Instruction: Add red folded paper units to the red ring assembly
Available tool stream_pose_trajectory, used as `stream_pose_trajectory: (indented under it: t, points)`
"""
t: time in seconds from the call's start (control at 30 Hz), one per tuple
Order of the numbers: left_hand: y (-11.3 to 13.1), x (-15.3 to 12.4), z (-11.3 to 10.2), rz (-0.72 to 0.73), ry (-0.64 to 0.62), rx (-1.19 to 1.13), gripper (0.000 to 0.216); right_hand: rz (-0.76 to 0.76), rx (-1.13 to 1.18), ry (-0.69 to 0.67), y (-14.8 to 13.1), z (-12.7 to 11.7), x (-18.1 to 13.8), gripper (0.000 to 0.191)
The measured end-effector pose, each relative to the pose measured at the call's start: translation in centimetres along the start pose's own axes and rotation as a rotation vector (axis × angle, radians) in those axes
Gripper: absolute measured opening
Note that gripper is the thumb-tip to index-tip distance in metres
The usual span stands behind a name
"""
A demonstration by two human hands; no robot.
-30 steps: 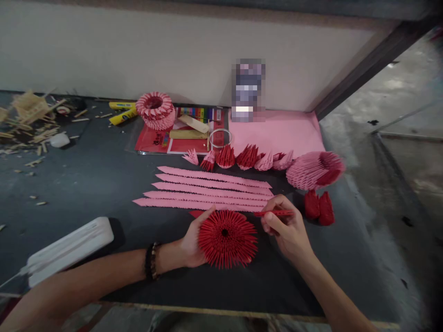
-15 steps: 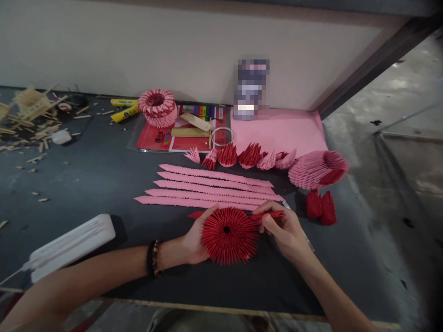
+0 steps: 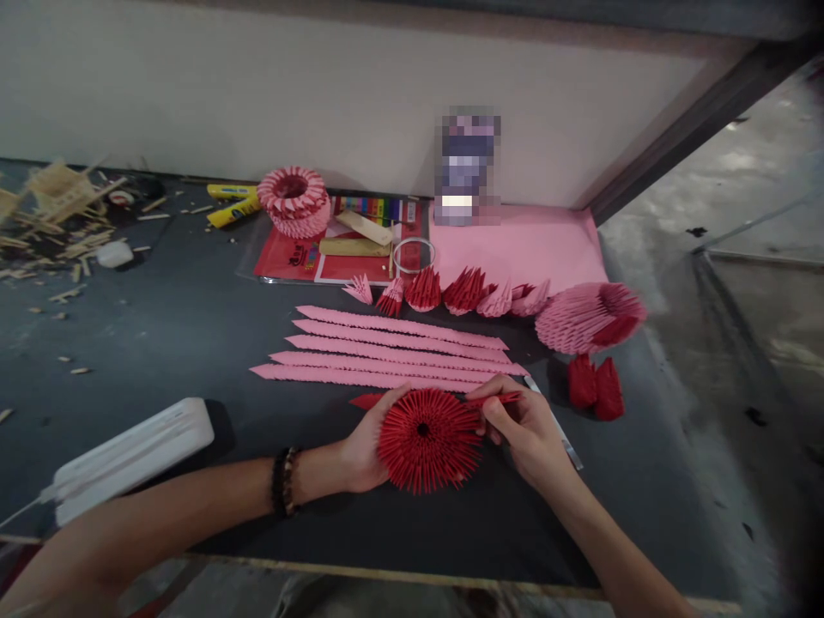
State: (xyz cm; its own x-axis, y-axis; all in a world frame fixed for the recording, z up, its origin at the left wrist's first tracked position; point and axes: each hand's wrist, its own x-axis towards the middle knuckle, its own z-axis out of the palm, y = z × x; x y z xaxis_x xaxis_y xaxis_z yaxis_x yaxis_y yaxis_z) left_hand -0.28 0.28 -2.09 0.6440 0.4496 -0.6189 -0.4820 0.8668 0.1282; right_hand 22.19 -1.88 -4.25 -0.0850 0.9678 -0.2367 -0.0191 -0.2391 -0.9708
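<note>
A round red disc of folded paper (image 3: 430, 451), its pointed units radiating from a small dark centre hole, is held over the table's front part. My left hand (image 3: 368, 451) is closed around its left edge, fingers mostly hidden beneath. At the right rim, my right hand (image 3: 524, 429) has thumb and fingertips pinched on the disc's outer points. A red paper strip (image 3: 366, 401) shows behind the disc on the left; red also shows between my right fingers, and I cannot tell if it is the same strip. Just beyond lie several long pink paper strips (image 3: 386, 354).
Small red and pink folded-paper pieces (image 3: 423, 290) stand in a row behind the strips. A larger pink piece (image 3: 572, 322) and two red pieces (image 3: 596, 386) sit right. A white power strip (image 3: 135, 459) lies left; wooden scraps (image 3: 70, 245) are scattered at far left.
Both hands and the disc stay almost in place. My right hand has shifted very slightly left against the rim, its grip much the same.
</note>
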Motion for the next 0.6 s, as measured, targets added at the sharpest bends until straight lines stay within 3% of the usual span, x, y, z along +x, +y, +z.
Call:
stream_pose_trajectory:
  t: [0.6]
  points:
    - [0.0, 0.0, 0.3, 0.005, 0.027, 0.033, 0.046, -0.139, -0.177, 0.086, -1.0, 0.3, 0.0, 0.019]
